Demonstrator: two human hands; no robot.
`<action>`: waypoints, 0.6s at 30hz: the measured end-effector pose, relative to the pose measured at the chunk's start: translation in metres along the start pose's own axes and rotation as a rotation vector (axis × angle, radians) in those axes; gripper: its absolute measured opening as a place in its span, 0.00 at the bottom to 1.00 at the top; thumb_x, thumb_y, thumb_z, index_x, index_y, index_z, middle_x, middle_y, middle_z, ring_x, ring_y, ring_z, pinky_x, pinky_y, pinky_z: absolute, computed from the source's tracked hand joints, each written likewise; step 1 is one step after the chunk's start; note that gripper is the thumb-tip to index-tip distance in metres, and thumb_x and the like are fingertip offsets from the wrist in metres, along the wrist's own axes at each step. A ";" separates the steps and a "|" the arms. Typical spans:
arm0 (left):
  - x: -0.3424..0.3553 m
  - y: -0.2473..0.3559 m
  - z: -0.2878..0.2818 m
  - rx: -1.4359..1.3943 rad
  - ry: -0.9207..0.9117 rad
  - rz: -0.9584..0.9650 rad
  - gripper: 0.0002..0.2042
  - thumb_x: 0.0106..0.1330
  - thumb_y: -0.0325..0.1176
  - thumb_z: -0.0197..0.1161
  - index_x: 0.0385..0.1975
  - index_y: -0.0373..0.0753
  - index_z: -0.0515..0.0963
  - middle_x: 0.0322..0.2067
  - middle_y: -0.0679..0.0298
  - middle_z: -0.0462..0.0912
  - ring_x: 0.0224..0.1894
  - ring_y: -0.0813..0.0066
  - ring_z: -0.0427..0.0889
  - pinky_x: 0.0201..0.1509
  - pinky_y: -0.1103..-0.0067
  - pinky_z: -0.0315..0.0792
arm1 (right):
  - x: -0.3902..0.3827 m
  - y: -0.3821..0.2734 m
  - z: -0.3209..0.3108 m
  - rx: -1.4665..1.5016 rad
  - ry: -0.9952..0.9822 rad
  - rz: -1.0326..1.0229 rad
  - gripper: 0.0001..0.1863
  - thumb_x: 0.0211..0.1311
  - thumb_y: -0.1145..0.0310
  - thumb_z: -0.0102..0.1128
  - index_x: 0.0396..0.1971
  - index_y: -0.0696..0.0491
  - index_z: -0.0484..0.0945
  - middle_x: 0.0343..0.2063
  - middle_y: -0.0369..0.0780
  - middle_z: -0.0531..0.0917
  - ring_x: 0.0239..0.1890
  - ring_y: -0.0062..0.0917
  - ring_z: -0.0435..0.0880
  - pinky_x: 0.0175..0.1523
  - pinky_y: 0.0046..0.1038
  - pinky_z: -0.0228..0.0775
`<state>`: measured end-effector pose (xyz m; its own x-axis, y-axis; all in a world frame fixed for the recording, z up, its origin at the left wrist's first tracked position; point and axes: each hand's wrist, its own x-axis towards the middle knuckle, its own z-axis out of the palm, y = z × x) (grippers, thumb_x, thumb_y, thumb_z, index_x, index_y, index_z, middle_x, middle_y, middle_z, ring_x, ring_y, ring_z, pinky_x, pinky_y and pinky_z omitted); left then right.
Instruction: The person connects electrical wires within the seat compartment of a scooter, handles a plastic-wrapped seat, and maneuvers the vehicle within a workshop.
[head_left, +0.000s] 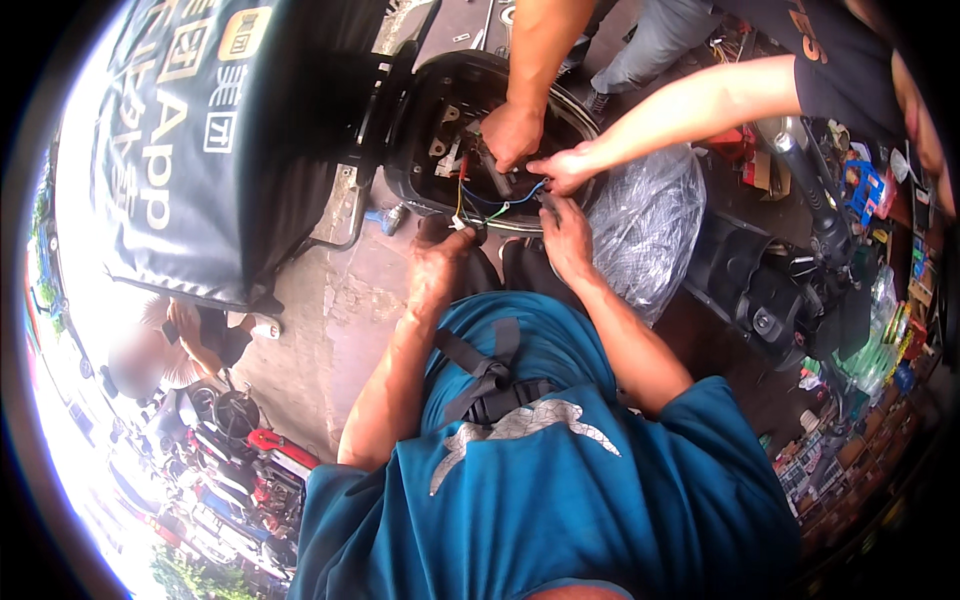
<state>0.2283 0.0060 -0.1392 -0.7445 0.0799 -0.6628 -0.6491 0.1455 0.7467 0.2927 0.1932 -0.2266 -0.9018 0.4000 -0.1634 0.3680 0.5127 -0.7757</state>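
A big dark delivery box [190, 150] with pale lettering fills the upper left. A clear plastic bag [645, 225] lies right of centre. Parked scooters [250, 470] crowd the lower left; packed shelves [880, 330] line the right.

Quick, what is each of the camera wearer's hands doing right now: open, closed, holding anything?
Left hand: curled at the rim of the open scooter compartment; what it grips cannot be told.
Right hand: open, fingers reaching toward the wires, nothing visibly held.

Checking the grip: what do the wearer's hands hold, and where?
Cannot be told: left hand and right hand rest at the compartment rim by the wires.
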 end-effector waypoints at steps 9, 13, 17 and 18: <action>0.000 -0.004 0.015 0.048 -0.079 0.178 0.20 0.51 0.31 0.65 0.42 0.26 0.72 0.32 0.53 0.80 0.35 0.70 0.79 0.41 0.77 0.72 | -0.017 -0.067 -0.015 0.364 -0.170 -0.097 0.15 0.57 0.72 0.58 0.45 0.58 0.75 0.37 0.47 0.78 0.41 0.38 0.78 0.44 0.31 0.71; -0.002 -0.011 0.020 0.108 -0.110 0.302 0.16 0.54 0.28 0.62 0.40 0.26 0.72 0.28 0.56 0.81 0.30 0.73 0.80 0.35 0.79 0.75 | -0.005 -0.099 -0.024 0.432 -0.376 0.107 0.16 0.59 0.70 0.57 0.46 0.61 0.75 0.40 0.47 0.80 0.38 0.33 0.80 0.45 0.31 0.70; -0.014 -0.006 0.021 0.154 -0.116 0.382 0.15 0.56 0.29 0.59 0.42 0.28 0.73 0.28 0.56 0.81 0.31 0.73 0.81 0.36 0.78 0.76 | -0.001 -0.079 -0.017 0.428 -0.424 0.064 0.15 0.60 0.71 0.56 0.46 0.61 0.75 0.31 0.42 0.82 0.35 0.21 0.80 0.40 0.21 0.71; -0.018 -0.003 0.022 0.117 -0.076 0.279 0.14 0.56 0.28 0.58 0.42 0.29 0.73 0.28 0.57 0.82 0.32 0.73 0.81 0.36 0.78 0.76 | -0.002 -0.080 -0.018 0.427 -0.432 0.055 0.15 0.60 0.71 0.56 0.46 0.61 0.75 0.31 0.42 0.82 0.35 0.21 0.80 0.40 0.21 0.71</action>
<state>0.2468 0.0259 -0.1306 -0.8747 0.2051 -0.4392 -0.3962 0.2195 0.8915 0.2694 0.1647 -0.1531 -0.9272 0.0269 -0.3737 0.3742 0.1138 -0.9203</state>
